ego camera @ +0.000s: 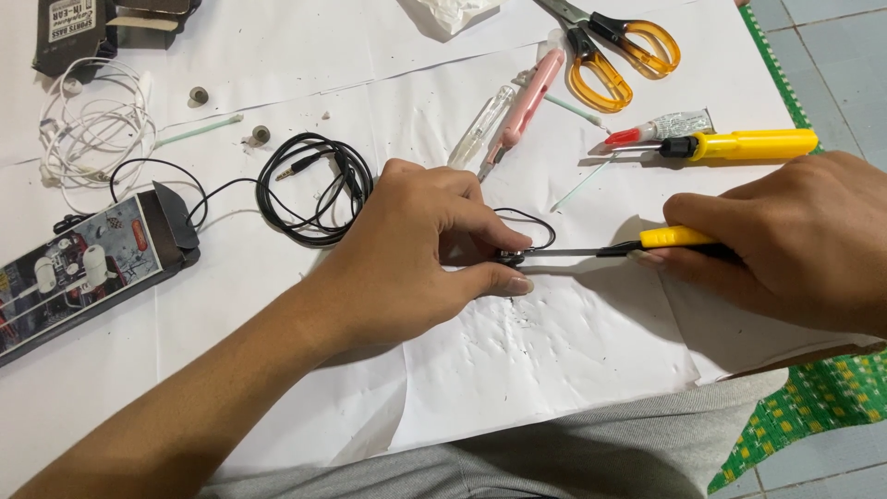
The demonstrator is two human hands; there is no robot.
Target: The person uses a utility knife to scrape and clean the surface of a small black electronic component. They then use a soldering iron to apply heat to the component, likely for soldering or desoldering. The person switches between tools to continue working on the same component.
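Head view: left hand (416, 254) pinches a small black earbud (513, 258) on the paper-covered desk (554, 351); right hand (795, 245) grips a yellow-handled screwdriver (637, 245), its shaft lying level, tip touching the earbud from the right.

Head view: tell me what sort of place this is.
Probably a makeshift home workbench for small electronics repair, not a proper workshop. White paper sheets cover a table set over a tiled floor. Hand tools lie about: orange-handled scissors and a yellow screwdriver, beside coiled black earphones.
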